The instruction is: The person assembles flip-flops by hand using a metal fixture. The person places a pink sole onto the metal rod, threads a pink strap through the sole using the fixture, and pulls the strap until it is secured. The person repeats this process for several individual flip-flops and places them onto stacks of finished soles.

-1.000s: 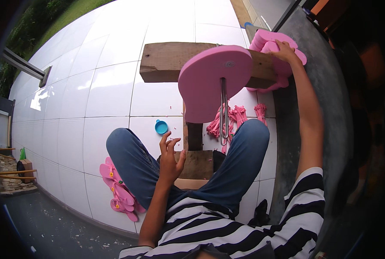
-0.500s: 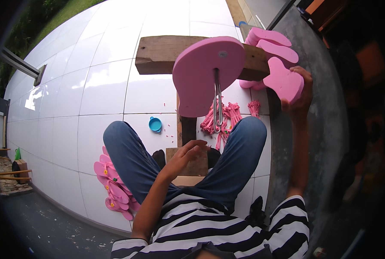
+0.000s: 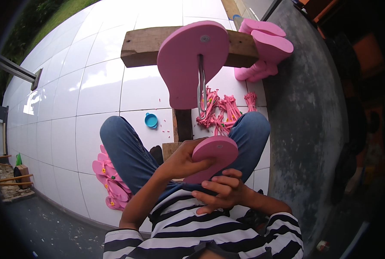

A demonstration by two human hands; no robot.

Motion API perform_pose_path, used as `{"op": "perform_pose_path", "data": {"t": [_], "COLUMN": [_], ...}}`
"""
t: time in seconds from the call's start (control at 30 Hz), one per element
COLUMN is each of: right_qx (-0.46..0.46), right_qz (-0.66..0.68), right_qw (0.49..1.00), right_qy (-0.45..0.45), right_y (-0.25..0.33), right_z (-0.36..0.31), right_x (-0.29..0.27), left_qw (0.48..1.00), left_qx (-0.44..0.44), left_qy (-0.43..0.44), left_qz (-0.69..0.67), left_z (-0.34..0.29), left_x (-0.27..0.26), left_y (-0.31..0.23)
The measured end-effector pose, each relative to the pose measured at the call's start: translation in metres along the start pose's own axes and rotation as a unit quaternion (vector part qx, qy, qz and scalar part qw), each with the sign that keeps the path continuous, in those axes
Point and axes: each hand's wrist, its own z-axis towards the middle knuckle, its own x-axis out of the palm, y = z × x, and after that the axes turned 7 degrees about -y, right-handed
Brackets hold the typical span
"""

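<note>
Pink sole (image 3: 220, 152) is gripped by left hand (image 3: 184, 159), right hand (image 3: 227, 190) spread nearby, strap bundles (image 3: 230, 108) beyond.

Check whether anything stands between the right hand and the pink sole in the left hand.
Nothing visible does. The left hand grips the pink sole from its left side; the right hand is close by the sole's lower right edge, with no other object between. Whether they touch is unclear.

Held sole (image 3: 218, 149) (partly) behind left hand (image 3: 181, 163)
</note>
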Motion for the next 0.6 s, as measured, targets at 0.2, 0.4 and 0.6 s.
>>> {"op": "perform_pose_path", "data": {"t": [0.2,0.4,0.6], "right_qx": [0.224,0.151,0.118], "right_qz": [0.213,0.181,0.132], "right_qw": [0.948,0.954,0.960], "right_qy": [-0.071,-0.184,-0.217], "right_y": [-0.038,-0.054,-0.058], "right_z": [0.051,0.081,0.103], "right_x": [0.002,0.005,-0.003], "left_qw": [0.945,0.831,0.802], "left_qx": [0.283,0.379,0.443], "left_qy": [-0.104,-0.280,-0.299], "left_qz": [0.128,0.297,0.266], "left_z": [-0.016,-0.013,-0.002], "left_x": [-0.011,-0.013,-0.022], "left_y": [-0.033,-0.069,-0.086]}}
